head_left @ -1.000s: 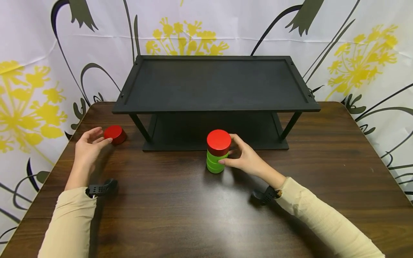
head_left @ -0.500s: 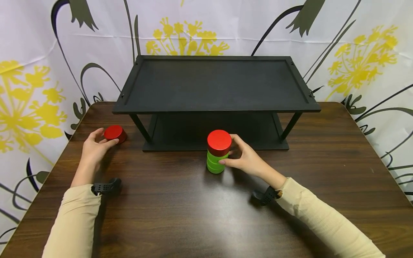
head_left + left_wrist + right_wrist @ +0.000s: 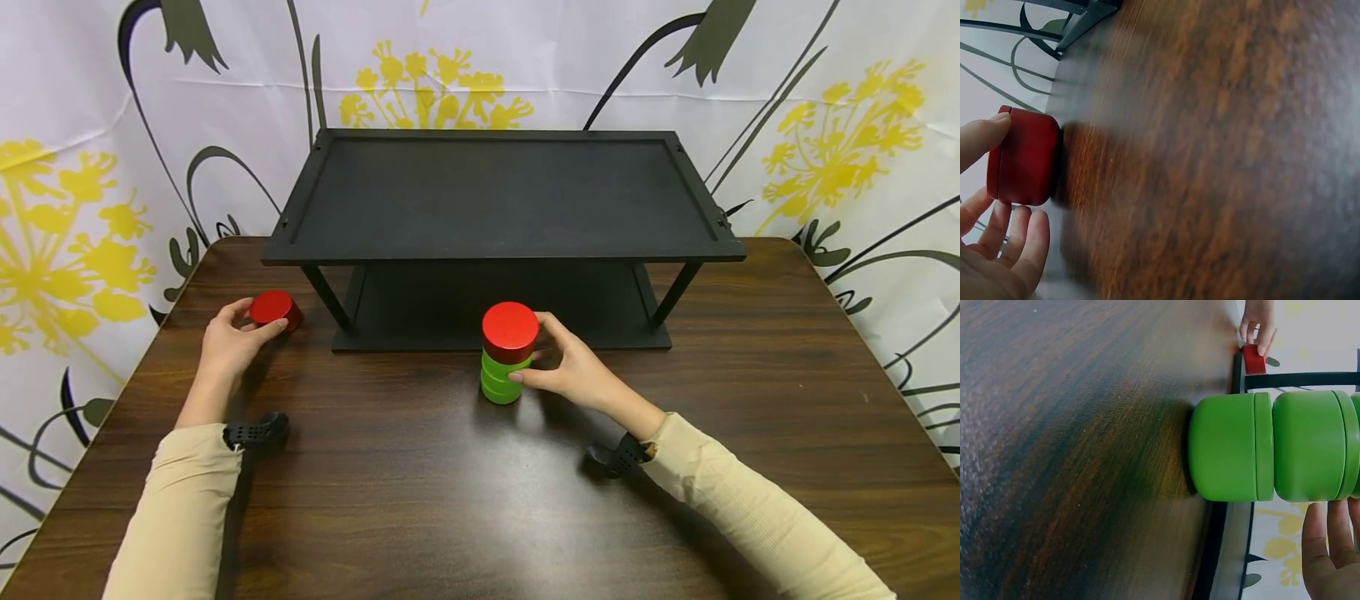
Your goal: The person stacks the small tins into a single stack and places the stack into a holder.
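Note:
At the left of the table my left hand (image 3: 231, 340) pinches a small red round tin (image 3: 274, 309) with a lid seam. In the left wrist view the thumb lies on one side of the tin and fingertips meet the other. Before the rack, an upright stack of green round tins (image 3: 1225, 447) stands on the table with a red tin (image 3: 510, 328) on top. My right hand (image 3: 564, 365) holds this stack from its right side, thumb in front and fingers behind. The right wrist view shows its fingers at the upper green tins; the red top lies outside that view.
A black two-tier rack (image 3: 495, 196) stands at the back of the brown wooden table (image 3: 420, 500), its lower shelf (image 3: 420, 321) just behind the stack. Behind hangs a white floral cloth (image 3: 585, 50). Both wrists wear black straps (image 3: 626, 454).
My left hand has moved right and closed its fingers onto the red tin, which has shifted slightly right. The right hand and the stack stay where they were.

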Motion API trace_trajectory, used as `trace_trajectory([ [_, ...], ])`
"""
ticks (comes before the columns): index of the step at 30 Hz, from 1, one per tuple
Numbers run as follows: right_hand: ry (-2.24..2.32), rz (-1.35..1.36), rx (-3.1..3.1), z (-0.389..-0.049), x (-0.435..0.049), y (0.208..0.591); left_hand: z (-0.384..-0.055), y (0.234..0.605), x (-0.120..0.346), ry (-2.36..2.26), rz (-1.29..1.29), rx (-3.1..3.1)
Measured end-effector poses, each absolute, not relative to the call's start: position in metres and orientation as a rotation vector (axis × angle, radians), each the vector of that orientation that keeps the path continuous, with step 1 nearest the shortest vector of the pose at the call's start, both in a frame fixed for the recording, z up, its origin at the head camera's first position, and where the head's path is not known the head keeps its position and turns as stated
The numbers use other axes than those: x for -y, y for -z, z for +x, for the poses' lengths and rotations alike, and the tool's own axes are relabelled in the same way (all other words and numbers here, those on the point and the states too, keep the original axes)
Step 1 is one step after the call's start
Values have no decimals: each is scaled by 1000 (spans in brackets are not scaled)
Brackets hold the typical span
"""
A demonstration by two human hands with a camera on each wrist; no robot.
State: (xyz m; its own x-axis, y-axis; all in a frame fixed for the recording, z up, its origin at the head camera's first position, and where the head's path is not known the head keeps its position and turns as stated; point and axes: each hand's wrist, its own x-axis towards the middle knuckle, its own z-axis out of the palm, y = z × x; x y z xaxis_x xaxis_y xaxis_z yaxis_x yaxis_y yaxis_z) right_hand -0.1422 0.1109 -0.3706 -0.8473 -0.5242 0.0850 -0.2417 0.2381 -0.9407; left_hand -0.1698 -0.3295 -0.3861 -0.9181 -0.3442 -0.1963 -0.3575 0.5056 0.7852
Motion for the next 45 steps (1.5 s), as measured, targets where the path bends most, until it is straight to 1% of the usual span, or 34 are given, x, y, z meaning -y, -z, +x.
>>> trace_trajectory([
  [10, 1662, -723, -2244, -142, -110, 371, -167, 387, 327, -1426, -685, -2679],
  [17, 1660, -717, -2243, -142, -110, 372, -166, 386, 331, -1504, -827, -2643],
  [25, 1657, -715, -2249, -142, -110, 372, -165, 374, 331, -1687, -980, -2602],
  [34, 1663, -734, -2248, -141, -111, 371, -163, 353, 332, -2158, -1068, -2377],
  [41, 1656, -726, -2260, -142, -111, 371, -162, 336, 333, -2503, -1035, -2235],
  [45, 1651, -725, -2259, -142, -111, 370, -161, 326, 333, -2605, -1033, -2178],
])
